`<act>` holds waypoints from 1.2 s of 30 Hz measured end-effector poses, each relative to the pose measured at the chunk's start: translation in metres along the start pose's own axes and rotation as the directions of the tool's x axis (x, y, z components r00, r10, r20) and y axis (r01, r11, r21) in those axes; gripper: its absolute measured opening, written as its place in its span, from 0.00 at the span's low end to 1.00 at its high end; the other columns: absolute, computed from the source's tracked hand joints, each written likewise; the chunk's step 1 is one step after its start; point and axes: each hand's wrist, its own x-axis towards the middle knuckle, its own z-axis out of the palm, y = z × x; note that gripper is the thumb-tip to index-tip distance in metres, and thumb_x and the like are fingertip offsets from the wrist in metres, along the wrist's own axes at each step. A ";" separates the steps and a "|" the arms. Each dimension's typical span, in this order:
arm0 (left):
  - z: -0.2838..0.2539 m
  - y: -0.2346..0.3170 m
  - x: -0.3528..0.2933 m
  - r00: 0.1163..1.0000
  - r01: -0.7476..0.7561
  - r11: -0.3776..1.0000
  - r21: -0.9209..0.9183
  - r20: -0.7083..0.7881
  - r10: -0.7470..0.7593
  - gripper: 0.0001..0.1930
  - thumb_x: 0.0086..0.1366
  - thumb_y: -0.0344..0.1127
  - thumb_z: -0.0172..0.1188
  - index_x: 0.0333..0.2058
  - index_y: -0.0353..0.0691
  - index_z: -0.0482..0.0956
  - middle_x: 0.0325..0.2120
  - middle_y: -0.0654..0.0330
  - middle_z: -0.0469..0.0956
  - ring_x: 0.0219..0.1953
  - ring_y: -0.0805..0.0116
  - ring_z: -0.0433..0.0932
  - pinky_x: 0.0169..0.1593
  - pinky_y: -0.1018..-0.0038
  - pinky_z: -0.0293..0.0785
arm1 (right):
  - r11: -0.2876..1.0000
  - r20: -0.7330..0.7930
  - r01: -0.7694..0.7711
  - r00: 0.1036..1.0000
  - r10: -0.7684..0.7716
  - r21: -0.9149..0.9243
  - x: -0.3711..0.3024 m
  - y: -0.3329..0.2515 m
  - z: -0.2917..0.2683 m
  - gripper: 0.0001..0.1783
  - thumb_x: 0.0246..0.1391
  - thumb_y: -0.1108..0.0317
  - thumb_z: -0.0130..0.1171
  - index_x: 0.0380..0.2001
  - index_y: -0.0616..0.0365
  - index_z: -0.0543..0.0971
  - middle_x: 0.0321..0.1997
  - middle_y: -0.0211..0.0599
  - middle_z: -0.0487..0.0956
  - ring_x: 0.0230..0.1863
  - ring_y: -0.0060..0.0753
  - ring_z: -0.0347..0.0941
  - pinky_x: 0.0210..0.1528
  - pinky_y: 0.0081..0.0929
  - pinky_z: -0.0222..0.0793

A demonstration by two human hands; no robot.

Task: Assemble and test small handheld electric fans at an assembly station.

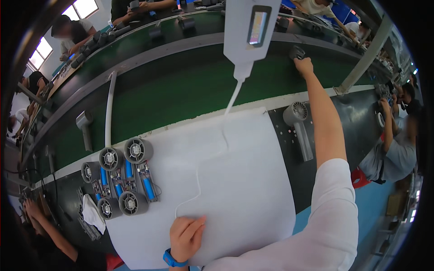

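My right hand stretches far out over the green conveyor belt, its fingers closed on a grey fan housing. My left hand rests on the white sheet with its fingers curled in. A thin white cable runs down to its knuckles from a white device with a small screen. Whatever those fingers hold, if anything, is hidden. Left of that hand, several round grey fan heads with blue cylindrical cells and circuit boards stand grouped on the sheet.
A grey handheld fan lies on the dark tabletop right of the sheet. Another grey fan part sits on the belt at left. White cloth and grey shells lie left. Posts rise beside the belt; other people work around.
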 end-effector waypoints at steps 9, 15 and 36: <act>0.001 0.006 -0.007 0.999 -0.029 1.000 0.002 -0.036 0.029 0.12 0.51 0.21 0.63 0.37 0.37 0.81 0.22 0.58 0.72 0.24 0.60 0.70 0.27 0.68 0.64 | 0.695 0.171 0.050 0.954 -0.245 0.717 -0.168 -0.038 -0.134 0.20 0.58 0.55 0.56 0.45 0.60 0.74 0.22 0.24 0.66 0.15 0.10 0.55 0.16 0.14 0.46; 0.004 0.005 -0.010 0.993 -0.099 0.995 -0.001 -0.070 0.099 0.12 0.52 0.21 0.62 0.37 0.36 0.81 0.23 0.58 0.72 0.24 0.61 0.70 0.28 0.69 0.64 | 0.524 0.165 0.105 0.881 -0.443 0.845 -0.339 -0.026 -0.212 0.12 0.61 0.64 0.50 0.44 0.60 0.68 0.30 0.31 0.70 0.18 0.16 0.61 0.20 0.15 0.55; 0.006 -0.007 -0.017 0.977 0.020 0.999 -0.033 -0.210 -0.027 0.11 0.54 0.22 0.59 0.37 0.35 0.79 0.22 0.55 0.71 0.23 0.58 0.70 0.28 0.67 0.66 | 0.231 0.546 -0.552 0.516 -0.660 0.801 -0.570 -0.087 -0.160 0.16 0.62 0.68 0.49 0.50 0.66 0.67 0.30 0.38 0.74 0.23 0.27 0.71 0.27 0.22 0.66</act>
